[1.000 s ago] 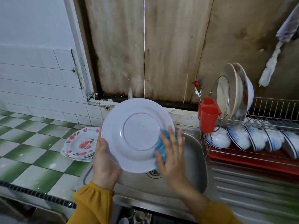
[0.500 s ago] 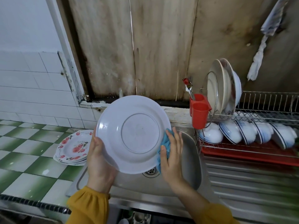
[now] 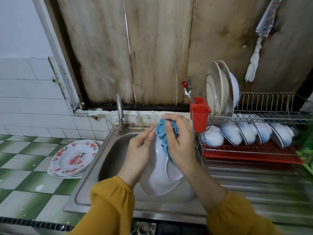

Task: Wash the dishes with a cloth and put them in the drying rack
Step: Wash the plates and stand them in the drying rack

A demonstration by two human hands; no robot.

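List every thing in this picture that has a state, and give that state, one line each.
White plate: tilted over the sink, held by both hands.
Blue cloth: bunched, pressed on the plate's far rim.
Left hand: grips the plate's edge.
Right hand: grips the cloth.
Tap: no water seen running.
Floral plates: stacked on the counter, left of sink.
Drying rack: upright plates above, tilted bowls below.

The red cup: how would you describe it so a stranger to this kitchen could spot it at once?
Find the steel sink; right of it stands a wire drying rack. The red cup hangs on the rack's left end, next to the upright plates and above the blue-rimmed bowls. It is the only cup there, bright red among pale dishes.
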